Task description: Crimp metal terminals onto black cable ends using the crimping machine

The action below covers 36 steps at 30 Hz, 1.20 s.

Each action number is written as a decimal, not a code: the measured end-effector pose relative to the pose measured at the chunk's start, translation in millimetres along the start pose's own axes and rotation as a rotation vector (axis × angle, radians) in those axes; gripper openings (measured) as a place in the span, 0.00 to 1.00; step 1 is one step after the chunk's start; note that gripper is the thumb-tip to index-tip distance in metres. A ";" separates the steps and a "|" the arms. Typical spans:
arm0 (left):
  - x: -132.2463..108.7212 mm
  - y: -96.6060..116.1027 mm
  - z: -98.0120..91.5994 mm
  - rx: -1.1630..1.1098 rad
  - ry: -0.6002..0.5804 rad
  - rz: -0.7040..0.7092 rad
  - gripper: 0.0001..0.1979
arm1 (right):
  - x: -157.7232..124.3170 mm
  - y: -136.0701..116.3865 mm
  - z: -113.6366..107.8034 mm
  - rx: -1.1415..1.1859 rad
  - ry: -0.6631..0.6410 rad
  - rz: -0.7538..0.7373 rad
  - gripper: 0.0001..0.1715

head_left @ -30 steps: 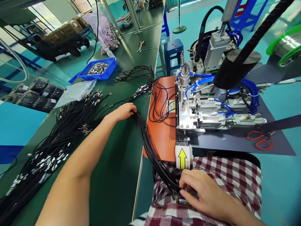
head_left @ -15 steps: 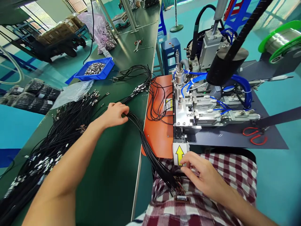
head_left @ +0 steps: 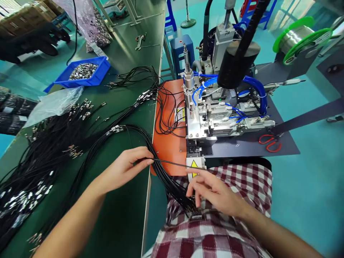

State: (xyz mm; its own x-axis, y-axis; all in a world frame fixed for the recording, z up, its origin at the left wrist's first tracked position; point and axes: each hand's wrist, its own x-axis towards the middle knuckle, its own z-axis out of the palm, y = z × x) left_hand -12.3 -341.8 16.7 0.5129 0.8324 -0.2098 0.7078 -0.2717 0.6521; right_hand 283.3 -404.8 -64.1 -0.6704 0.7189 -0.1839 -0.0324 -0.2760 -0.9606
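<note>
My left hand (head_left: 129, 166) is at the table's edge, thumb and fingers pinched on one thin black cable (head_left: 170, 162). That cable stretches rightward to the index finger of my right hand (head_left: 215, 191). The right fingers are spread; whether they touch the cable is not plain. Under both hands a bundle of black cables (head_left: 162, 173) hangs off the table, its bare ends over the checked apron (head_left: 185, 234) on my lap. White connectors (head_left: 115, 129) sit at the bundle's upper end. To the left lies a big pile of black cables (head_left: 51, 150).
A machine (head_left: 196, 123) with an orange plate (head_left: 172, 147) stands ahead on the right, loose cables across the plate. Red-handled scissors (head_left: 270, 143) lie on its grey base. A blue tray (head_left: 103, 70) of small metal parts and a wire spool (head_left: 303, 39) are farther off.
My left hand has left the upper part of the bundle and moved toward me, now with a single cable pulled out between it and my right hand. The view has shifted right.
</note>
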 end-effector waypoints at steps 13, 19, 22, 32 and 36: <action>16.7 33.6 91.3 0.123 0.071 0.103 0.15 | 4.1 13.8 -14.2 0.157 0.483 0.006 0.10; 42.5 60.8 124.3 -0.362 0.045 0.028 0.09 | -6.6 12.1 -26.8 0.195 0.438 -0.054 0.10; 44.4 56.7 123.8 -0.426 0.055 0.012 0.09 | -9.1 12.0 -36.6 0.195 0.482 -0.044 0.08; 63.3 70.3 117.8 -0.603 -0.037 -0.023 0.09 | 1.4 6.9 -38.4 0.196 0.526 -0.067 0.05; 69.8 65.5 122.6 -0.699 0.059 -0.127 0.08 | -0.5 13.1 -43.0 0.273 0.561 -0.081 0.07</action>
State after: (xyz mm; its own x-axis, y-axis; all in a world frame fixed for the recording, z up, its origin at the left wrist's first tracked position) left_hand 129.4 -360.7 -44.6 0.4062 0.8671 -0.2884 0.2727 0.1862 0.9439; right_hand 315.1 -381.4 -85.5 -0.1694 0.9491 -0.2657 -0.3046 -0.3068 -0.9017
